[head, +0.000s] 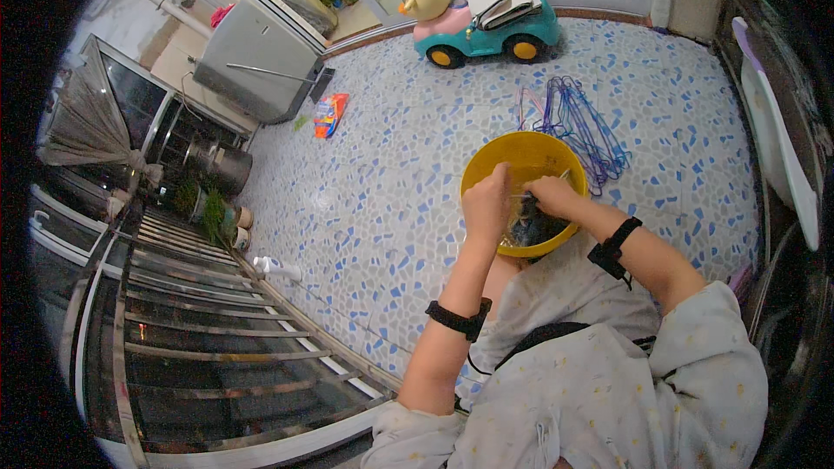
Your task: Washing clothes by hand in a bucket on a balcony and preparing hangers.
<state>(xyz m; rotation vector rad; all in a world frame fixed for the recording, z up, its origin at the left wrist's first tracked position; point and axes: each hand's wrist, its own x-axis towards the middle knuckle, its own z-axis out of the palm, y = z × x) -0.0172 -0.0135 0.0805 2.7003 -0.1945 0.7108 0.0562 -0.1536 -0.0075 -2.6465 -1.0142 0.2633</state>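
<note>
A round yellow plastic bucket (474, 163) stands on the tiled floor before me, with water and a dark wet cloth-like thing (537, 227) inside. My left hand (488, 205) is over the bucket's left part, its fingers curled; whether they grip anything is not clear. My right hand (550, 195) reaches in from the right, its fingertips at the dark thing, with a small pale piece showing beside them. What the fingers pinch is too small to tell. Black straps circle both wrists. Behind the bucket, a heap of blue, purple and pink clothes hangers (580, 130) lies on the floor.
A teal and pink ride-on toy car (482, 32) carries folded grey-white material (502, 0) near the glass door. To the left are an orange packet (330, 115), a squeegee or broom (319, 83), a white bottle (277, 268), potted plants and a railing. A white basin (775, 124) leans at right.
</note>
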